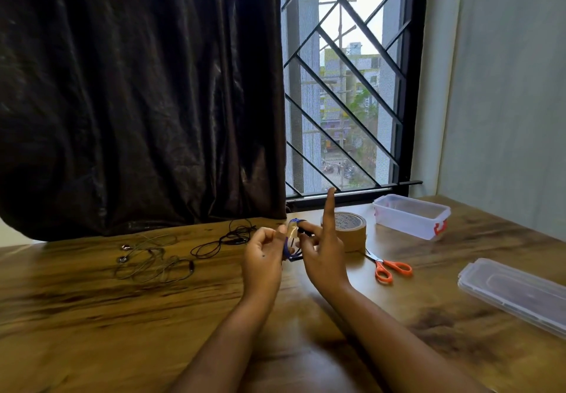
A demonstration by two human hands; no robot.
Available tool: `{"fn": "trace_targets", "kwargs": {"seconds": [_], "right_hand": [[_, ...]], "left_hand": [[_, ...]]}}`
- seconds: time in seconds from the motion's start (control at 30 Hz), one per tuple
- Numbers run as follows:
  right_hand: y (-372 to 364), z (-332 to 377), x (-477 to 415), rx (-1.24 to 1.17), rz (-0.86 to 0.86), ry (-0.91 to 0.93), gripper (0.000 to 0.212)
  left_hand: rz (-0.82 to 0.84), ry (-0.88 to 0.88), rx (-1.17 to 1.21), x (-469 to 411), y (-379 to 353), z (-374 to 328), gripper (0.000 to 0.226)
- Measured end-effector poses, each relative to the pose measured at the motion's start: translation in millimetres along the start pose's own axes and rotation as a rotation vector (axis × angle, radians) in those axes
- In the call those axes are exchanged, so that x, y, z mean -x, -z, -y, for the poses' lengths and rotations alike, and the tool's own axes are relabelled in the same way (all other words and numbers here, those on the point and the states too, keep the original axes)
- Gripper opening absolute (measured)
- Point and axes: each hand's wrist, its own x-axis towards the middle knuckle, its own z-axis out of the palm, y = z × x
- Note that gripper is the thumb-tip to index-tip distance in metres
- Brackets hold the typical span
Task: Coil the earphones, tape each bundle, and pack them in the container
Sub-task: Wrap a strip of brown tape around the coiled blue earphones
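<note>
While the left hand point(262, 259) is gripping the earphone bundle point(288, 247), the right hand point(325, 259) is pinching its tape point(292, 231). Any slackening is likely risking uncoiling.

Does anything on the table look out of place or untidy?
Nothing spilled or damaged. Only the grey earphones and black earphones lie in loose tangles on the table, not yet coiled.

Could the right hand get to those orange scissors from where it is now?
Probably yes. The scissors lie just right of the right hand, with bare wood between them; the tape roll sits farther back, out of the path. The hand would first have to leave the earphone bundle.
</note>
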Motion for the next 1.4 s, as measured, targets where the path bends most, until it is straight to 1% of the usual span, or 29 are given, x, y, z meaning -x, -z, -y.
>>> {"fn": "trace_targets", "kwargs": {"seconds": [0.1, 0.23, 0.4, 0.47, 0.53, 0.6, 0.67, 0.73, 0.77, 0.8, 0.87, 0.93, 1.03, 1.1, 1.13, 1.23, 1.33, 1.4], "right_hand": [[-1.6, 1.5, 1.5, -0.003, 0.037, 0.018, 0.096], [-3.6, 2.3, 3.7, 0.01, 0.063, 0.056, 0.094], [-3.8, 1.8, 5.2, 0.007, 0.09, 0.089, 0.1], [-4.4, -0.1, 5.4, 0.031, 0.115, 0.116, 0.097], [-2.0, -1.5, 3.2, 0.125, 0.099, 0.138, 0.082], [2.3, -2.4, -1.0, 0.243, 0.017, 0.17, 0.059], [6.4, -3.1, -6.1, 0.205, -0.078, 0.165, 0.041], [8.6, -3.4, -10.3, 0.077, -0.12, 0.133, 0.031], [9.7, -4.2, -11.5, 0.032, -0.097, 0.099, 0.027], [11.2, -2.7, -12.2, -0.024, -0.034, 0.037, 0.022], [13.1, 1.1, -11.0, -0.218, 0.164, -0.15, 0.011], [12.7, 2.6, -7.3, -0.337, 0.307, -0.29, 0.02], [10.3, 1.6, -4.4, -0.33, 0.415, -0.361, 0.026], [10.3, 0.1, -3.7, -0.305, 0.474, -0.378, 0.023], [10.7, 0.8, -3.5, -0.329, 0.487, -0.397, 0.019], [10.3, -1.2, -4.2, -0.378, 0.495, -0.438, 0.015], [7.0, -9.1, -5.7, -0.278, 0.482, -0.478, 0.021], [6.4, -15.1, -7.6, -0.248, 0.452, -0.512, 0.016]], "left_hand": [[-0.043, 0.047, 0.027, -2.1, 0.7, 0.8, 0.023], [-0.017, 0.062, 0.048, -1.8, 1.8, -0.6, 0.023], [-0.083, 0.007, -0.092, -4.3, 3.5, 4.0, 0.009], [-0.108, -0.017, -0.146, -4.6, 4.2, 4.5, 0.007], [-0.109, -0.024, -0.163, -4.8, 5.2, 4.2, 0.007], [-0.092, -0.006, -0.121, -5.5, 5.4, 3.1, 0.005], [-0.074, 0.025, -0.054, -5.9, 5.3, 1.5, 0.002], [-0.061, 0.048, -0.017, -6.4, 4.7, -0.4, 0.008], [-0.058, 0.06, -0.006, -6.8, 4.1, -0.6, 0.01], [-0.061, 0.074, 0.01, -7.0, 3.7, -0.9, 0.011], [-0.083, 0.106, 0.055, -8.2, 3.3, -0.5, 0.011], [-0.106, 0.144, 0.06, -10.0, 4.0, 1.6, 0.012], [-0.12, 0.183, 0.03, -12.6, 6.8, 6.7, 0.01], [-0.108, 0.192, -0.002, -12.9, 8.3, 7.9, 0.013], [-0.099, 0.189, -0.022, -13.2, 9.0, 8.5, 0.017], [-0.069, 0.149, -0.075, -13.0, 9.0, 9.1, 0.017], [-0.041, 0.166, -0.088, -11.5, 7.8, 8.2, 0.02], [-0.029, 0.194, -0.077, -11.3, 7.8, 8.1, 0.022]]}}
